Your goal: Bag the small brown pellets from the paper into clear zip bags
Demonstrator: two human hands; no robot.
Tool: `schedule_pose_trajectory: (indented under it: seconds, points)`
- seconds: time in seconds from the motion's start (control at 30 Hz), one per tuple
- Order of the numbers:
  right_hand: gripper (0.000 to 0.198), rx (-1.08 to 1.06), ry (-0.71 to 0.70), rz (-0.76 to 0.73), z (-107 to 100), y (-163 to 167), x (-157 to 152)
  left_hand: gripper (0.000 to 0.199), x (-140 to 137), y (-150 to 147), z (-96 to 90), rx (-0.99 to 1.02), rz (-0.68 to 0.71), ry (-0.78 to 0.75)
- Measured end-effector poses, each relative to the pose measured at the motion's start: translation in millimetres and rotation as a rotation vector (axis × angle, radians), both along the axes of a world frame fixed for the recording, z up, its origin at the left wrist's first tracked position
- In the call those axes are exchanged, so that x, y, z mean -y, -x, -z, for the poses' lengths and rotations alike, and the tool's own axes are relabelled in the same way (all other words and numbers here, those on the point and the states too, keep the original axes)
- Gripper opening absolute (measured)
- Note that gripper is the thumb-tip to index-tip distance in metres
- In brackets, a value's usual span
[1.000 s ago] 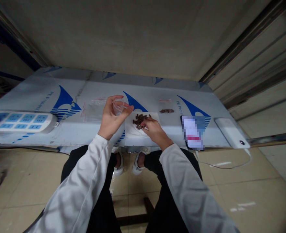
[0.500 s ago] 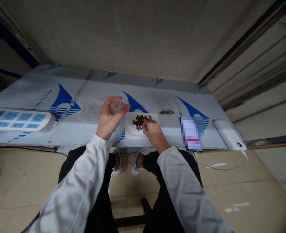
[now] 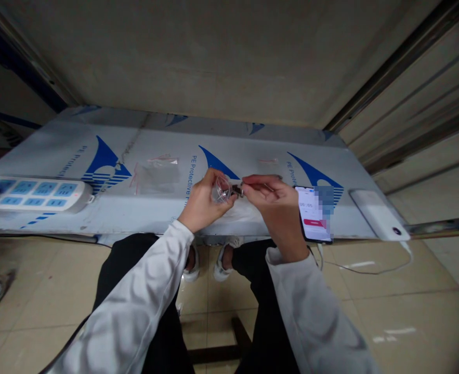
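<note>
My left hand [image 3: 204, 203] curls around a small clear plastic bag [image 3: 222, 190], its mouth held round and facing right. Close beside it, my right hand [image 3: 272, 200] pinches thumb and fingers together at the bag's mouth. Small brown rod-like pieces [image 3: 236, 190] show right at the right fingertips; how many are pinched and how many lie behind, I cannot tell. Under both hands lies a white sheet [image 3: 240, 212], partly covered by them. The rest of the brown pile on it is hidden.
Flat clear zip bags [image 3: 157, 175] lie left on the film-covered table [image 3: 190, 132], another bag [image 3: 268, 165] behind my right hand. A white power strip [image 3: 44, 195] sits far left. At right are a lit phone [image 3: 311, 215] and a white power bank [image 3: 379, 214] with a cable.
My right hand has risen from the brown pile to the mouth of the bag. My left hand has brought the bag right and lower, over the sheet. The view has shifted slightly.
</note>
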State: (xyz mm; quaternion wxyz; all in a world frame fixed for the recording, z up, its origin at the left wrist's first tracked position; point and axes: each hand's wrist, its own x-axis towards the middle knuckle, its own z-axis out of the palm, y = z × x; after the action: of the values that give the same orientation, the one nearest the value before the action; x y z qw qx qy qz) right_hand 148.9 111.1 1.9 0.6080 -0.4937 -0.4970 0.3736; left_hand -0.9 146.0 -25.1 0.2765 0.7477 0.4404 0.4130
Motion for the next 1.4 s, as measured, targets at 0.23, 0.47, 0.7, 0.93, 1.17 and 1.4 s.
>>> schedule_pose_trajectory:
  seconds: [0.23, 0.47, 0.7, 0.93, 1.17, 1.4]
  points:
    - [0.009, 0.400, -0.220, -0.006, -3.6, 10.4, 5.4, 0.035, 6.7, -11.9, -4.1, 0.057, 0.056, 0.056]
    - [0.012, 0.750, -0.286, -0.006, -10.0, 10.5, 9.9, 0.033, 7.8, -15.3, -1.8, 0.175, 0.035, 0.073]
    - [0.011, 0.727, -0.260, 0.096, -6.1, 14.6, 8.4, 0.036, 5.4, -14.1, 2.0, 0.247, 0.018, 0.072]
    - [0.017, 0.525, -0.177, 0.110, 12.5, 4.0, -9.0, 0.033, -0.9, -4.4, 1.5, 0.245, -0.057, 0.026]
    - [0.024, 0.900, 0.127, -0.174, 65.0, -9.7, -31.0, 0.029, -14.6, 16.3, 2.4, 0.374, -0.208, 0.002]
    - [0.013, 1.068, 0.114, -0.242, 80.6, -0.9, -27.4, 0.029, -13.9, 18.3, 2.0, 0.428, -0.194, 0.012]
